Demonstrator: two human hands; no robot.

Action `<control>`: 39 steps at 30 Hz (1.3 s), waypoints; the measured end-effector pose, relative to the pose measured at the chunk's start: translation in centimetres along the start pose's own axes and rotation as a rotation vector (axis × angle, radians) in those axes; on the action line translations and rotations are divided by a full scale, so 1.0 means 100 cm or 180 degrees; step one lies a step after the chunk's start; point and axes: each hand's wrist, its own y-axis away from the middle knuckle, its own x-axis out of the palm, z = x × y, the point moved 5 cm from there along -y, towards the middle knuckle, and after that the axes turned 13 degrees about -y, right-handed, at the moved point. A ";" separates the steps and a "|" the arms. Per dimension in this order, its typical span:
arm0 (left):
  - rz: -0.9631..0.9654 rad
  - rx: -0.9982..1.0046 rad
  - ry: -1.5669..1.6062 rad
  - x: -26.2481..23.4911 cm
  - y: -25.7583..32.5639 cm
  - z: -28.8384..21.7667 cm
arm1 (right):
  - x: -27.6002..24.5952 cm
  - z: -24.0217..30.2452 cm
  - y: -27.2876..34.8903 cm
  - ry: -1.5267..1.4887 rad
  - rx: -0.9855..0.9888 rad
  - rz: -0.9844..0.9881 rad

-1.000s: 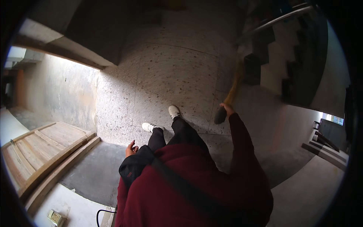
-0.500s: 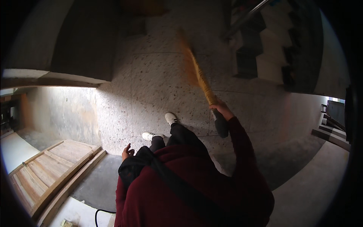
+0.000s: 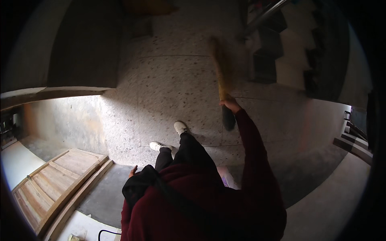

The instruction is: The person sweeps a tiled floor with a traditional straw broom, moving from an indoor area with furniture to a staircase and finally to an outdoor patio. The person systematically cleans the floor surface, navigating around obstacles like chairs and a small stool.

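Right arm: dark-red sleeve stretched out toward 1 o'clock, elbow nearly straight.
Right hand [image 3: 230, 104]: fingers wrapped tight round the long yellowish straw broom [image 3: 220, 72], gripping near its lower end; knuckles up.
Broom: 1 only, motion-blurred; brush end points to 12 o'clock over the speckled grey stone floor [image 3: 177, 88], dark butt of handle sticks out below the fist toward 6 o'clock. Whether brush tip touches floor: can't tell.
Left arm: bent, tucked close to body at approx 7 o'clock from the right hand.
Left hand [image 3: 132, 171]: only fingertips peek past the black cloth at the waist; spread or closed, can't tell. Holds nothing visible.
Feet: 2 white sneakers [image 3: 180, 127], near centre, one ahead of the other, on the floor.
Containers: 1 shallow pale wooden tray-like frame [image 3: 48, 180] at 8 o'clock; inside looks bare boards.
Stairs: 1 flight of dark-and-white steps [image 3: 289, 60] at 2 o'clock w/ grey metal handrail [image 3: 263, 16], just beside broom's brush end.
Wall: low sunlit concrete wall [image 3: 64, 120] at 9 o'clock.
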 end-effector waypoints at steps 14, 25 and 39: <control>-0.0003 0.0516 -0.0153 -0.008 -0.048 -0.027 | -0.086 -0.016 -0.005 -0.0006 0.0126 -0.0153; 0.0220 0.1013 -0.0763 -0.049 -0.119 -0.068 | -0.079 0.027 0.101 -0.0390 -0.0366 -0.0133; -0.0018 0.1029 -0.0982 -0.128 -0.193 -0.139 | -0.050 0.031 0.058 -0.0525 -0.0353 -0.0012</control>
